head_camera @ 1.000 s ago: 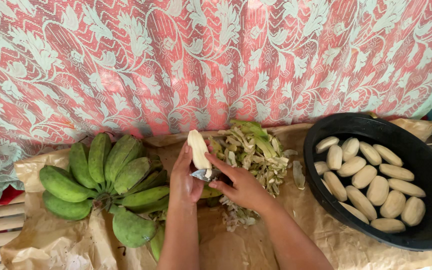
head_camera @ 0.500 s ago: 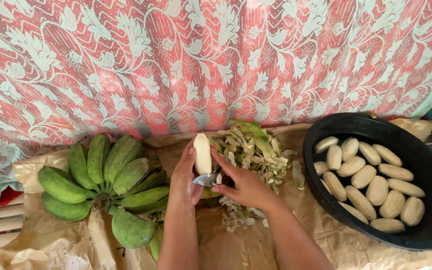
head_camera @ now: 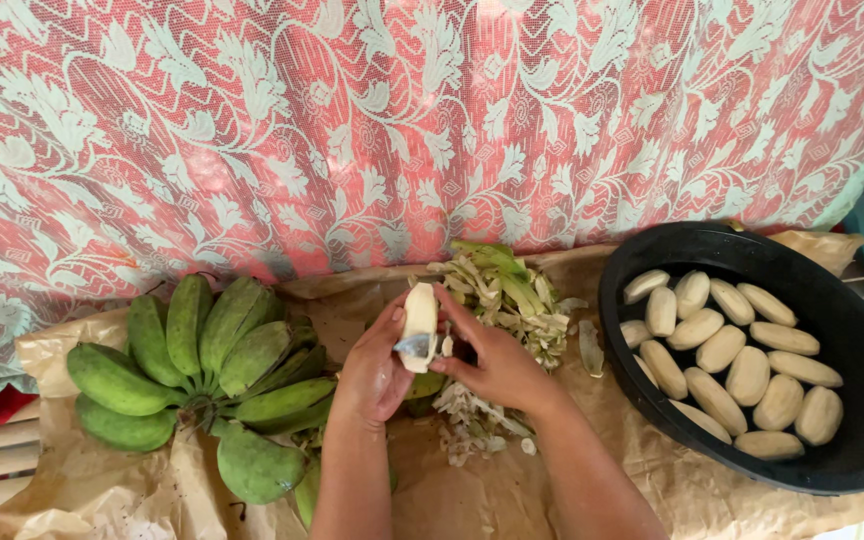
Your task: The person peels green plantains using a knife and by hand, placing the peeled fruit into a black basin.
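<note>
1. A peeled banana (head_camera: 420,318) is held upright above the brown paper (head_camera: 512,490), its long axis running away from the person, with the tip pointing toward the red patterned cloth (head_camera: 432,120).
2. The lower end of the banana is gripped by the left hand (head_camera: 377,368), whose fingers are wrapped around it.
3. A small knife (head_camera: 415,346) is held in the right hand (head_camera: 497,362), fingers closed on it; the blade is laid across the banana's lower part, pointing left.
4. The two hands are kept close together, touching at the banana.
5. A pile of green peels (head_camera: 507,295) is seen just behind the right hand, and more scraps (head_camera: 467,425) lie beneath the hands on the paper.
6. A bunch of green bananas (head_camera: 197,375) is laid to the left, near the left arm.
7. A black basin (head_camera: 852,470) is set well to the right, filled with peeled bananas (head_camera: 732,350) lying in rows.
</note>
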